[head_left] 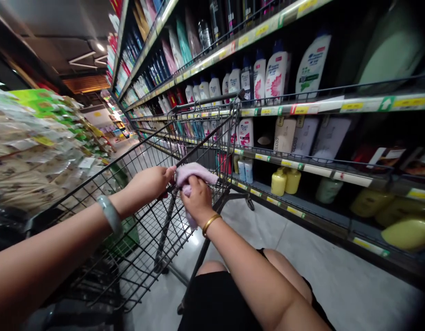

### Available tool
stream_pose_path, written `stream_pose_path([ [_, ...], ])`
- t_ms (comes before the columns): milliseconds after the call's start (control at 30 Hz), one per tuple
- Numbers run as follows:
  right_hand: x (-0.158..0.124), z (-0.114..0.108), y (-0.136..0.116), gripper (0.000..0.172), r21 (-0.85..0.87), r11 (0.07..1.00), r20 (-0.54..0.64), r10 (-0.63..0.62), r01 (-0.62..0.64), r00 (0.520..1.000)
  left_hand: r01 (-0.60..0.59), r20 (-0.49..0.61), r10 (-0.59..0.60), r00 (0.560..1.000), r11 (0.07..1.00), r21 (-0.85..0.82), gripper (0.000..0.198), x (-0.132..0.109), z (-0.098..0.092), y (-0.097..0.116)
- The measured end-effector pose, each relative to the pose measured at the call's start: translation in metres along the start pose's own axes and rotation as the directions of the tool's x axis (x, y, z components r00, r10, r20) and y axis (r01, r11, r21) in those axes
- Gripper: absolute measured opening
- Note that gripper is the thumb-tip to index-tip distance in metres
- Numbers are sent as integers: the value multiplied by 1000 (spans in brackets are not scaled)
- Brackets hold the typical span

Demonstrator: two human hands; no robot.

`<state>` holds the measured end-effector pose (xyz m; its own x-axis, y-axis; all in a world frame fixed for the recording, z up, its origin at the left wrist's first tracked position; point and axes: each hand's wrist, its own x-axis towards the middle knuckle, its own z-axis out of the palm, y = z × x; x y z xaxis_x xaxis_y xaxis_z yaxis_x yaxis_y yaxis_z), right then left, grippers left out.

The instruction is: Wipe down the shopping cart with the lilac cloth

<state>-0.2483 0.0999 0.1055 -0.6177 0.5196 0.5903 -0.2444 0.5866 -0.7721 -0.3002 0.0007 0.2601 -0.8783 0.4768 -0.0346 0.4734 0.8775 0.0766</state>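
Observation:
A black wire shopping cart [153,230] stands tilted in a shop aisle in front of me. My left hand [150,182] is closed round the cart's upper rim bar. Right beside it, my right hand [195,198] is closed on a pale pink cloth [195,173] and presses it against the same bar. Part of the cloth hangs down below that hand. A pale bangle sits on my left wrist and a gold one on my right.
Shelves of shampoo bottles [276,76] and yellow bottles [285,180] run along the right. Packaged goods [33,142] are stacked on the left. The grey tiled floor [336,271] lies under the cart, and the aisle runs on ahead. My knees show at the bottom.

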Motion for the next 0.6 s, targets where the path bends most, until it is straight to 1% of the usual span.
stream_pose_path([
  [33, 0, 0, 10, 23, -29, 994, -10, 109, -109, 994, 8, 30, -8, 1000, 1000, 2, 66, 2, 0, 4],
  [100, 2, 1, 26, 25, -6, 947, -37, 321, -321, 946, 14, 67, -15, 998, 1000, 7, 69, 6, -1, 12],
  [133, 4, 1, 29, 27, 40, 925, -48, 378, -377, 924, 13, 69, -14, 998, 1000, 11, 69, 8, -1, 16],
  [167, 7, 1, 26, 29, 98, 919, -55, 387, -381, 920, 10, 66, -11, 998, 1000, 19, 69, 11, -2, 20],
  [200, 9, 1, 20, 30, 157, 929, -61, 348, -335, 935, 10, 62, -11, 998, 1000, 27, 68, 14, -2, 24],
  [267, 14, 1, 3, 34, 251, 956, -84, 182, -156, 980, 6, 45, -9, 999, 999, 46, 64, 22, -1, 31],
  [300, 15, 2, -3, 36, 272, 959, -96, 109, -79, 989, 4, 39, -6, 999, 999, 54, 62, 26, 0, 34],
  [333, 16, 3, -6, 37, 269, 962, -97, 70, -41, 993, 3, 35, -5, 999, 998, 59, 61, 30, 0, 37],
  [367, 15, 3, -5, 37, 246, 968, -86, 72, -49, 994, 6, 40, -8, 999, 998, 57, 61, 34, 1, 39],
  [400, 15, 3, 1, 36, 207, 973, -66, 122, -106, 990, 12, 53, -15, 998, 999, 48, 62, 37, 1, 42],
  [433, 14, 2, 10, 33, 157, 968, -38, 206, -198, 978, 24, 72, -26, 997, 999, 32, 64, 40, 2, 44],
  [500, 13, -1, 28, 29, 55, 917, 21, 395, -396, 918, 58, 117, -56, 992, 998, -9, 67, 44, 2, 47],
  [533, 13, -3, 32, 28, 23, 887, 43, 460, -462, 887, 73, 136, -68, 988, 997, -27, 67, 46, 2, 48],
  [567, 14, -5, 33, 28, 12, 873, 60, 487, -488, 871, 85, 149, -77, 986, 996, -42, 64, 48, 2, 48],
  [600, 17, -8, 29, 27, 21, 883, 67, 468, -470, 881, 91, 157, -82, 984, 994, -53, 57, 49, 2, 48],
])
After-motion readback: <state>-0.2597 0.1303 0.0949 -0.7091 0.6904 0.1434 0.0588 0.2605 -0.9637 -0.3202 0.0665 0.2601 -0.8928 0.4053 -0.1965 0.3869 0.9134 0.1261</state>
